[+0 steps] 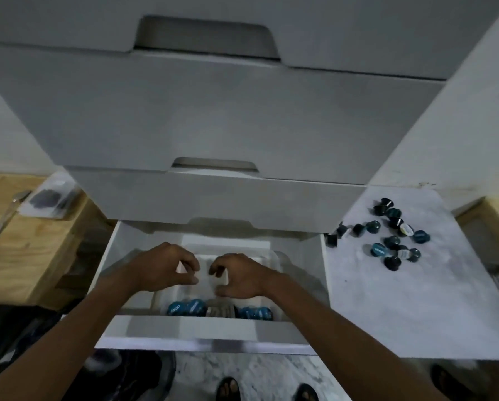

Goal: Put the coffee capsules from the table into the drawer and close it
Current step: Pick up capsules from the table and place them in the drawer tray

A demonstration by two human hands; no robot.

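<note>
The lowest drawer [205, 331] of a white cabinet stands pulled out below me. A white divided tray [268, 256] lies inside it, with several blue-lidded coffee capsules [190, 308] in its near compartments. My left hand [164, 264] and my right hand [239, 274] hover side by side over the tray's middle, fingers curled and apart, with no capsule visible in either. Several dark and blue capsules [393, 235] lie scattered on the white marble table [416, 308] to the right of the drawer.
Two shut white drawers [213, 117] rise above the open one. On the wooden surface [19, 256] to the left lie a clear plastic bag [48, 201] and a metal tool [8, 212]. My sandalled feet [228, 389] stand on the marble floor.
</note>
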